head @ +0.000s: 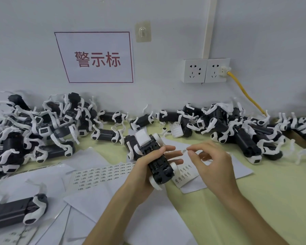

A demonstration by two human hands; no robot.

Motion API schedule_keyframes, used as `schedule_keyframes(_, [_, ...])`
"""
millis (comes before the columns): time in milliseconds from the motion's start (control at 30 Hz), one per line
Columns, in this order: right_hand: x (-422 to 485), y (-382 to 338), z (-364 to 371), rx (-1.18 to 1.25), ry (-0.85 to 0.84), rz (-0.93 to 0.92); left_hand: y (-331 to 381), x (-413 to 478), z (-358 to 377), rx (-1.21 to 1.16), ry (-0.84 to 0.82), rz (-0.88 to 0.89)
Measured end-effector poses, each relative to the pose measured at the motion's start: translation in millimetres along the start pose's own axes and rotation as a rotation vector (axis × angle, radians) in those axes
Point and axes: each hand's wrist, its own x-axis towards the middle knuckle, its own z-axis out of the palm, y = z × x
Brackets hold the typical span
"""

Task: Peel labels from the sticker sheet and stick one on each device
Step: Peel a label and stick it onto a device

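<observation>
My left hand point(154, 161) grips a black-and-white robot-dog device point(149, 149), belly up, above the table's middle. My right hand point(212, 161) hovers just to its right, thumb and forefinger pinching a small label point(183, 151) near the left fingertips. A sticker sheet point(99, 174) with rows of small printed labels lies flat to the left of the held device. A second strip of the sheet point(185, 174) shows under my hands.
Heaps of similar devices point(42, 124) fill the back left, and more devices point(237, 128) fill the back right along the wall. One device point(16, 211) lies near the left front. White backing papers point(148, 218) cover the yellow-green table point(272, 200). A yellow cable point(245, 92) hangs from the wall socket.
</observation>
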Motion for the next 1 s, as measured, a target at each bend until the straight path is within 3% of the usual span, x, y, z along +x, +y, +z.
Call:
schedule_keyframes(100, [0, 3, 1, -0.006, -0.005, 0.035, 1, 1, -1, 0.003, 0.014, 0.003])
schedule_keyframes(333, [-1, 0, -3, -0.143, -0.054, -0.327, -1, 1, -3, 0.18, 0.038, 0.009])
schedule_keyframes(833, [-1, 4, -1, -0.278, -0.161, -0.223, -12, 10, -13, 0.368, 0.101, 0.072])
schedule_keyframes(1000, [-3, 3, -1, -0.325, -0.213, -0.125, -12, 11, -15, 0.291, 0.156, 0.095])
